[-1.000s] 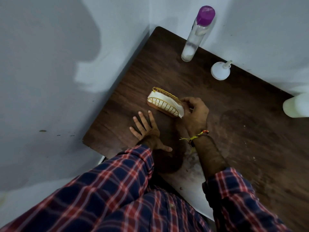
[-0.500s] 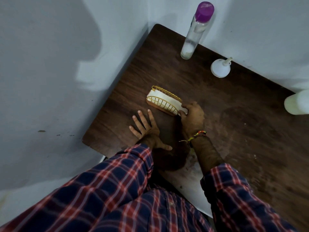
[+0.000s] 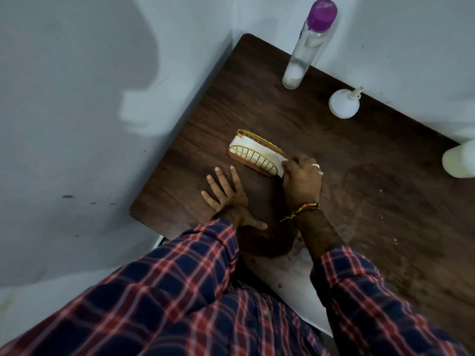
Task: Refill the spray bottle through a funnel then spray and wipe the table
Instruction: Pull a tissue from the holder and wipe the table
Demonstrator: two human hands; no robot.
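Note:
A gold wire napkin holder with white napkins stands on the dark wooden table. My right hand is closed on the right end of the napkins, pinching them. My left hand lies flat on the table just in front of the holder, fingers spread. A clear bottle with a purple cap stands at the far edge by the wall. A white funnel lies mouth-down to its right. A white bottle is cut off at the right edge.
Grey walls close the table in on the left and at the back. The table's left corner is near my left hand. The surface to the right looks smeared and dusty.
My right hand has shifted from beside the holder to a closed grip on the napkins' right end. The left hand has stayed flat on the table.

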